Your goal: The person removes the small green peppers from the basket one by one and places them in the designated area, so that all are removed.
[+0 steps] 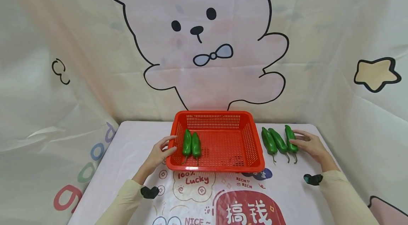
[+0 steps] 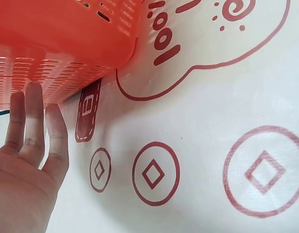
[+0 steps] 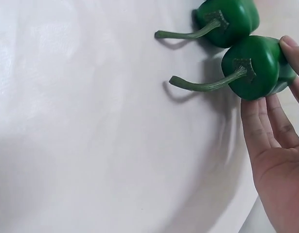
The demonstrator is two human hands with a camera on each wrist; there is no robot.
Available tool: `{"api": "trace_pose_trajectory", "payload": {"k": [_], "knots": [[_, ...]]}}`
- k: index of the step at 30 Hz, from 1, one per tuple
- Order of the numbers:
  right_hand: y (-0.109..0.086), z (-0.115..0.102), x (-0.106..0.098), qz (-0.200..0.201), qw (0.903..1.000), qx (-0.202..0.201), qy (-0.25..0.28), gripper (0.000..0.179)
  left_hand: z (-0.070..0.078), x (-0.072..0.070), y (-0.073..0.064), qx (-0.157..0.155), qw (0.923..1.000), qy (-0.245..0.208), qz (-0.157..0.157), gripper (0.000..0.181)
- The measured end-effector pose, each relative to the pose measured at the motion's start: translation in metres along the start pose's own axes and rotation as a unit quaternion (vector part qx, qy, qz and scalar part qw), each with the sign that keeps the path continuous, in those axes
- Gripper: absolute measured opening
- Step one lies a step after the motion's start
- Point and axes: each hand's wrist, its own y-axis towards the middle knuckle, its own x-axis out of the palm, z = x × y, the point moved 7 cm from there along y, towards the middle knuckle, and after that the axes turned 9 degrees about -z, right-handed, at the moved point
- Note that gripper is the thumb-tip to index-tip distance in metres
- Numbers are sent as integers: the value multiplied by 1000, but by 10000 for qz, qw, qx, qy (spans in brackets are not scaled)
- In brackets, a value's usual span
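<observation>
A red plastic basket [image 1: 223, 147] stands on the table, with two green chili peppers [image 1: 191, 144] lying side by side at its left. My left hand [image 1: 161, 151] is at the basket's left side, its fingers spread against the wall. In the left wrist view, three fairly straight fingers [image 2: 33, 114] reach the slotted side. To the basket's right, three more green peppers lie in a row. My right hand [image 1: 310, 144] pinches the rightmost pepper [image 1: 290, 140], thumb on one side and fingers on the other. Its curved stem points away from the palm in the right wrist view.
The two other loose peppers, one on the left [image 1: 269, 140] and one in the middle [image 1: 278, 140], lie close beside the held one. A printed white cloth [image 1: 178, 214] covers the table. Cartoon-printed curtains [image 1: 204, 83] hang behind and at both sides.
</observation>
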Motion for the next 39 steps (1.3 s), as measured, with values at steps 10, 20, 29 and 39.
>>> {"api": "trace_pose_trajectory", "payload": {"k": [10, 20, 29, 39], "knots": [[6, 10, 1, 188, 9975, 108, -669, 71, -3, -1, 3, 54, 10000, 40, -43, 49], [7, 1, 2, 504, 9937, -34, -1005, 63, -4, -1, 3, 65, 9999, 102, -36, 49], [-2, -8, 1, 556, 9939, -41, -951, 68, -2, -1, 3, 119, 9998, 116, -54, 48], [-12, -34, -4, 942, 9893, -899, -663, 50, -2, 0, 2, 130, 9999, 91, -50, 50]]}}
